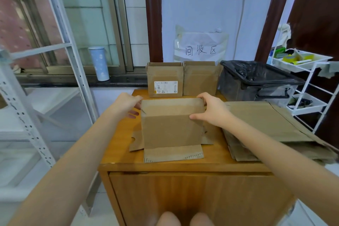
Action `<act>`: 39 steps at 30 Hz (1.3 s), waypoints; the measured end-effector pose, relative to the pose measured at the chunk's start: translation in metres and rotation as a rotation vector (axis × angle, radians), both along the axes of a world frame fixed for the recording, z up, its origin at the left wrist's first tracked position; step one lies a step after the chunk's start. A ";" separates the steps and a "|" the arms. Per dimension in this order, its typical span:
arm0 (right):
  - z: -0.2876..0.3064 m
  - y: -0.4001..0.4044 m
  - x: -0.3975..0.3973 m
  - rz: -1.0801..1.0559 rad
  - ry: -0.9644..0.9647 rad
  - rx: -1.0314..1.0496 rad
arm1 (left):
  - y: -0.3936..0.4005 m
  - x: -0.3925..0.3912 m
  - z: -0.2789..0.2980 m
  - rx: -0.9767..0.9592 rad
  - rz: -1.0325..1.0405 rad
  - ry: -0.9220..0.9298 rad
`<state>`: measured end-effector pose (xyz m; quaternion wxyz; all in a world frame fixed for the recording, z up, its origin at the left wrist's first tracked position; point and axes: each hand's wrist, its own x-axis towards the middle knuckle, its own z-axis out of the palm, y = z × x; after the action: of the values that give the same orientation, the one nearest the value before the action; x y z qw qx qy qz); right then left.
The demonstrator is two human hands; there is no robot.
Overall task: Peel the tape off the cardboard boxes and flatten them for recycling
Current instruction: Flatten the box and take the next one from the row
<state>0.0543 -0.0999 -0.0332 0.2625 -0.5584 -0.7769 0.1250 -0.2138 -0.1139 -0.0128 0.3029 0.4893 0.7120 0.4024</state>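
head view: wall sign (200,50) reads 回收区.

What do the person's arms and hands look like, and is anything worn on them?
Both forearms are bare up to the frame edge: no sleeves show. The left hand and right hand have no gloves, rings, watch or bracelets. The left fingernails look short and unpainted.
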 end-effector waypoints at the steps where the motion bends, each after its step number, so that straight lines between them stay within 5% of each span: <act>1: 0.000 -0.002 -0.001 -0.017 0.023 0.019 | 0.000 0.000 -0.001 0.001 0.000 0.010; 13: -0.067 -0.019 0.015 0.238 -0.430 0.766 | 0.011 -0.003 -0.012 0.006 -0.232 0.301; 20: -0.074 -0.018 0.023 0.323 -0.356 0.677 | 0.026 -0.001 -0.016 0.072 -0.263 0.542; 27: -0.056 -0.018 0.017 0.287 0.142 0.432 | 0.032 0.009 -0.021 0.140 -0.208 0.718; 34: -0.038 -0.010 0.011 0.239 0.223 0.160 | 0.034 0.018 -0.019 0.309 -0.053 0.671; 39: -0.029 -0.003 0.011 0.291 0.225 0.062 | 0.052 0.015 -0.018 0.248 0.078 0.650</act>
<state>0.0649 -0.1025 -0.0618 0.3438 -0.4144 -0.8188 0.1993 -0.1993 -0.0624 -0.0311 -0.0172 0.5975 0.7349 0.3202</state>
